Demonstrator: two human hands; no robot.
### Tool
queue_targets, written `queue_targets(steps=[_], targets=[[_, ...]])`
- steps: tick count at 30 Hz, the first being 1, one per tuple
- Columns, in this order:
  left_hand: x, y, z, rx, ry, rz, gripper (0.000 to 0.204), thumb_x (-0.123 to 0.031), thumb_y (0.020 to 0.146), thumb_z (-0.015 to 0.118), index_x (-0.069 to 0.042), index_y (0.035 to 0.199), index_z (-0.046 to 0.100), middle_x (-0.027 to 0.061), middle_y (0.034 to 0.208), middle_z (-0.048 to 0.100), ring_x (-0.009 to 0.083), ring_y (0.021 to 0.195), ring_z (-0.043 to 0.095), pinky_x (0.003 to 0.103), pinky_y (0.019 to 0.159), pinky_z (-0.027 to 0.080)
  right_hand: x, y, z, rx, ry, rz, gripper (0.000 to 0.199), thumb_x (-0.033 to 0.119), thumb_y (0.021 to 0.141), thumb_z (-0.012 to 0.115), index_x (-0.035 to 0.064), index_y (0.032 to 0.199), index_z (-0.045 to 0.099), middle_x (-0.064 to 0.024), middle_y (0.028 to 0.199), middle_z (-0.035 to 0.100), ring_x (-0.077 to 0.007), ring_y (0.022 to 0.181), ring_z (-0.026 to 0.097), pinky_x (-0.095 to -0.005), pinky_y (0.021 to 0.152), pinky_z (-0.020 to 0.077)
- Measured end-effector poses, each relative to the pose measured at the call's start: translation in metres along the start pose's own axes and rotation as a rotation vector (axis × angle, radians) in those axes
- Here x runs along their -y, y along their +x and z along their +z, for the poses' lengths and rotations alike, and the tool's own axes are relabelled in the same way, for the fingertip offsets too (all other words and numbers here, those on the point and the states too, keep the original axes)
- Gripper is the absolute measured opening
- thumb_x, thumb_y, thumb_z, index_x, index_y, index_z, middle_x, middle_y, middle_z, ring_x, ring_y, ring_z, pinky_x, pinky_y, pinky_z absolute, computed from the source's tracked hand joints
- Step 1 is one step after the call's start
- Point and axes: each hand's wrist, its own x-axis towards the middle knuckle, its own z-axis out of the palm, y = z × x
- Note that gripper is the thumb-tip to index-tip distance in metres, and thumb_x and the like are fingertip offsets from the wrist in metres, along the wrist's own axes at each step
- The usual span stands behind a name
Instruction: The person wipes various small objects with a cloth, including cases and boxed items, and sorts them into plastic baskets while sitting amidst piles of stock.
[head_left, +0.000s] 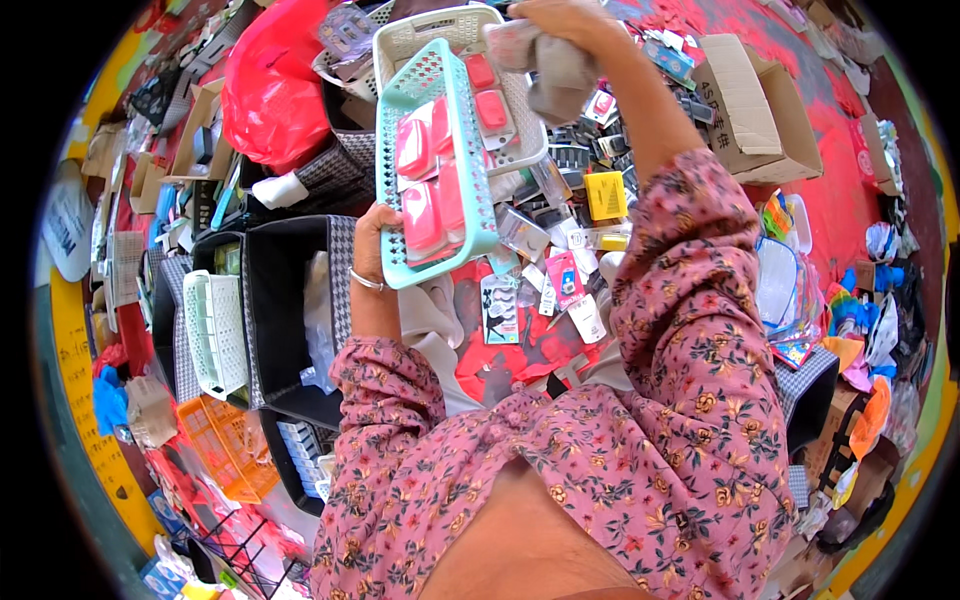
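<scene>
Left hand (378, 238) grips perforated mint basket (472, 165) by near-left wall, bulk beyond grip; right hand (572, 22) clutches grey cloth (562, 80).

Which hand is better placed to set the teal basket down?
Probably the left: the left hand grips the teal basket at its left side, while the right hand is farther off, beyond the basket's right side, and holds grey cloth.

Floor (842, 205) was mostly red and kinda scuffed, with a yellow strip (100, 455) down the left, dark green beyond it, and pretty bright light overall.
</scene>
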Motion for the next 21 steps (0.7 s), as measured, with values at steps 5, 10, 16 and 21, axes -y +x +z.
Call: queue_targets(steps=[5,10,16,21], targets=[[-0.002,-0.009,0.013,0.041,0.121,0.097,0.035,-0.002,0.064,0.044,0.001,0.098,0.049,0.0047,0.076,0.054,0.0121,0.060,0.052,0.024,0.056,0.046,0.023,-0.047,-0.100,0.038,0.952,0.289,0.022,0.023,0.070,0.058,0.0011,0.074,0.063,-0.0130,0.067,0.061,-0.0218,0.062,0.059,-0.0298,0.059,0.0463],[0.003,0.000,0.006,0.118,0.164,0.096,0.041,-0.002,0.063,0.044,0.002,0.103,0.047,0.0043,0.079,0.052,0.0115,0.061,0.050,0.023,0.056,0.045,0.081,-0.034,-0.127,0.104,0.898,-0.020,0.026,0.027,0.067,0.063,0.0020,0.075,0.062,-0.0113,0.066,0.061,-0.0236,0.061,0.058,-0.0312,0.060,0.0461],[0.000,-0.004,0.024,0.141,0.231,0.127,0.044,-0.003,0.060,0.044,0.002,0.104,0.047,0.0050,0.084,0.053,0.0120,0.069,0.051,0.023,0.062,0.046,0.146,-0.011,-0.124,0.404,0.436,-0.188,0.043,0.036,0.057,0.068,0.0001,0.080,0.061,-0.0158,0.082,0.061,-0.0308,0.080,0.059,-0.0382,0.068,0.0468],[0.001,0.000,0.012,0.129,0.243,0.140,0.041,-0.003,0.062,0.044,0.002,0.103,0.047,0.0049,0.082,0.052,0.0119,0.068,0.051,0.023,0.060,0.045,0.149,-0.006,-0.115,0.262,0.512,-0.234,0.047,0.038,0.054,0.069,-0.0005,0.080,0.060,-0.0164,0.081,0.061,-0.0299,0.077,0.060,-0.0375,0.066,0.0470]])
